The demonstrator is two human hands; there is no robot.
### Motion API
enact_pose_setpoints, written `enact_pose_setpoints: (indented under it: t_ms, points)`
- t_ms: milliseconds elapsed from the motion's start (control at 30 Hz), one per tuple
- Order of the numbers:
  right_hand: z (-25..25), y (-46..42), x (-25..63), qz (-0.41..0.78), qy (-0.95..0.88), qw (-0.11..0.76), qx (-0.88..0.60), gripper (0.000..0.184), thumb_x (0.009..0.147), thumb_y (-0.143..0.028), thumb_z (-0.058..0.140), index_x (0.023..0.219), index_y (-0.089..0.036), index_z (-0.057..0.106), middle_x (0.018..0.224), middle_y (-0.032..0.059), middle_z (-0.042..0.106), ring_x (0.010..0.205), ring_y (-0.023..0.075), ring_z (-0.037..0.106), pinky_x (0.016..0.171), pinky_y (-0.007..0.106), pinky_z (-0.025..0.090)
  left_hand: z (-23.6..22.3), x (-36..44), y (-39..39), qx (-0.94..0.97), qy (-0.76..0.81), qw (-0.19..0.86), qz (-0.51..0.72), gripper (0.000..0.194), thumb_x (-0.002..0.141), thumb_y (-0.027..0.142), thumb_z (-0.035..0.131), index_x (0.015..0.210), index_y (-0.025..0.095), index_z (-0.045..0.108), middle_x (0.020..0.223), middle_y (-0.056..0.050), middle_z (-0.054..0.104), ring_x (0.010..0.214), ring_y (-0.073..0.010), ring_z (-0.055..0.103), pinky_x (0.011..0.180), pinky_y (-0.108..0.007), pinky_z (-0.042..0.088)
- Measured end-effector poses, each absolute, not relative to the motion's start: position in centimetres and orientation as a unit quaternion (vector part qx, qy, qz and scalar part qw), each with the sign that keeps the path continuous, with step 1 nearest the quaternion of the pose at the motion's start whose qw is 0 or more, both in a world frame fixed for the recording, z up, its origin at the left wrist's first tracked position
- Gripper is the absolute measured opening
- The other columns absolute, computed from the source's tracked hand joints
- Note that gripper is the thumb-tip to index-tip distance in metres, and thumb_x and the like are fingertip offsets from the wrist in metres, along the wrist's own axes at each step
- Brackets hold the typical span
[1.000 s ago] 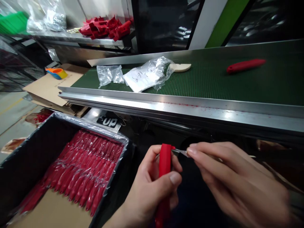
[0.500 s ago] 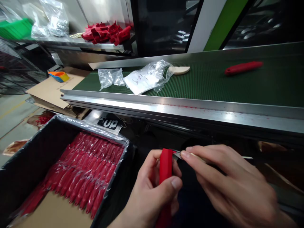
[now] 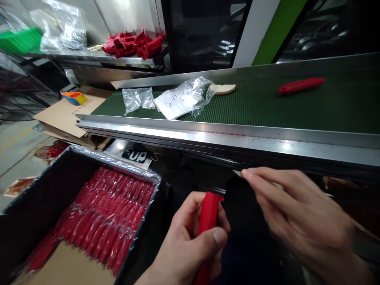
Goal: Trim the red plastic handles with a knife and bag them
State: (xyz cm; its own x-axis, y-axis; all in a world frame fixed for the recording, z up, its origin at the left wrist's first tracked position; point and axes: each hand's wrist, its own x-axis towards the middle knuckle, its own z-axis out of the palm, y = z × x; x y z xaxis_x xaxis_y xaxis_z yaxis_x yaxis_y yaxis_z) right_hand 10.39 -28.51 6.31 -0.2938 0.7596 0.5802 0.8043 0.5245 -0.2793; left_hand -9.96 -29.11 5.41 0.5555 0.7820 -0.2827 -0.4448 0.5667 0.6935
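My left hand [image 3: 187, 245] is closed around a red plastic handle [image 3: 208, 213], its top end pointing up and away from me. A small red nub [image 3: 221, 198] sticks out at the right of that end. To the right and a little higher, my right hand [image 3: 299, 213] pinches a small knife [image 3: 236, 173]. Only its pointed blade tip shows clearly past the fingers, and it is apart from the handle. Most of the knife's grip is hidden by the hand, which is partly blurred.
A green conveyor belt [image 3: 255, 107] with metal edges runs across, carrying a red handle [image 3: 301, 85], a plastic bag with paper [image 3: 178, 101] and a pale curved piece [image 3: 225, 89]. At left, a lined box [image 3: 38, 178] holds wrapped red handles [image 3: 103, 213]. Red parts [image 3: 130, 44] lie on a shelf.
My right hand has drawn the knife away from the handle's top end, up and to the right. My left hand has tilted the handle slightly and lowered its top end a little.
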Motion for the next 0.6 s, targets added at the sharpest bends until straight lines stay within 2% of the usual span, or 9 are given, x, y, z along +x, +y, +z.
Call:
enact_pose_setpoints:
  t_ms: [100, 300, 400, 600]
  points:
    - [6.4, -28.8, 10.5, 0.018, -0.794, 0.369, -0.484, 0.046, 0.085, 0.003, 0.057, 0.125, -0.018, 0.063, 0.113, 0.0079, 0.066, 0.099, 0.0189, 0.062, 0.082, 0.033, 0.051, 5.1, -9.9, -29.1, 0.274, 0.287, 0.839, 0.372, 0.019, 0.087, 0.028, 0.066, 0.098, 0.02, 0.053, 0.065, 0.004, 0.053, 0.041, -0.0012, 0.041, 0.039, -0.011, 0.041]
    - [6.8, -29.5, 9.2, 0.063, -0.808, 0.383, -0.443, 0.038, 0.087, 0.003, 0.053, 0.119, -0.012, 0.065, 0.111, 0.0102, 0.065, 0.103, 0.0174, 0.06, 0.084, 0.03, 0.052, 5.5, -9.7, -28.9, 0.229, 0.244, 0.86, 0.385, 0.015, 0.089, 0.024, 0.061, 0.103, 0.022, 0.055, 0.094, -0.001, 0.055, 0.056, -0.0037, 0.05, 0.041, -0.011, 0.045]
    - [6.9, -29.4, 8.8, 0.045, -0.819, 0.378, -0.43, 0.035, 0.088, 0.001, 0.052, 0.117, -0.014, 0.065, 0.108, 0.0083, 0.066, 0.1, 0.0164, 0.061, 0.082, 0.028, 0.053, 5.4, -9.8, -29.0, 0.215, 0.209, 0.878, 0.372, 0.015, 0.093, 0.024, 0.054, 0.108, 0.024, 0.054, 0.095, -0.001, 0.054, 0.056, -0.0036, 0.051, 0.04, -0.011, 0.046]
    - [6.6, -29.5, 8.6, 0.056, -0.808, 0.392, -0.436, 0.037, 0.088, 0.001, 0.051, 0.118, -0.016, 0.064, 0.11, 0.0079, 0.066, 0.102, 0.0169, 0.061, 0.083, 0.029, 0.053, 4.6, -9.7, -29.1, 0.219, 0.183, 0.878, 0.384, 0.019, 0.092, 0.027, 0.054, 0.11, 0.024, 0.054, 0.092, -0.003, 0.058, 0.053, -0.0032, 0.053, 0.045, -0.011, 0.044]
